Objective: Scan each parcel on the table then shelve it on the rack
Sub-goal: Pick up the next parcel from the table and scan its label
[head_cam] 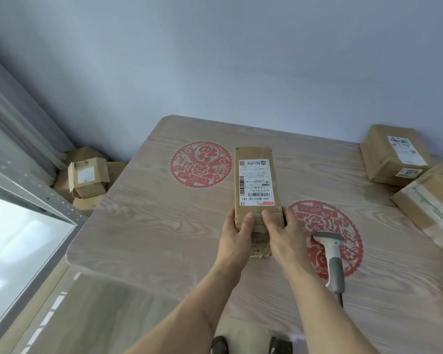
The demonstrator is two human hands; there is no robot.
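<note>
A long brown parcel [256, 180] with a white shipping label facing up sits over the middle of the wooden table [143, 226]. My left hand [237, 233] and my right hand [284, 233] both grip its near end, thumbs on top. Whether the parcel rests on the table or is lifted slightly is unclear. A grey handheld scanner [333, 256] lies on the table just right of my right hand, head pointing away, untouched.
Two more brown parcels sit at the table's right: one with a label [391, 154] at the far corner, a larger one [430, 203] at the right edge. A metal rack [23, 200] stands at the left. Cardboard boxes [87, 177] lie on the floor beyond it.
</note>
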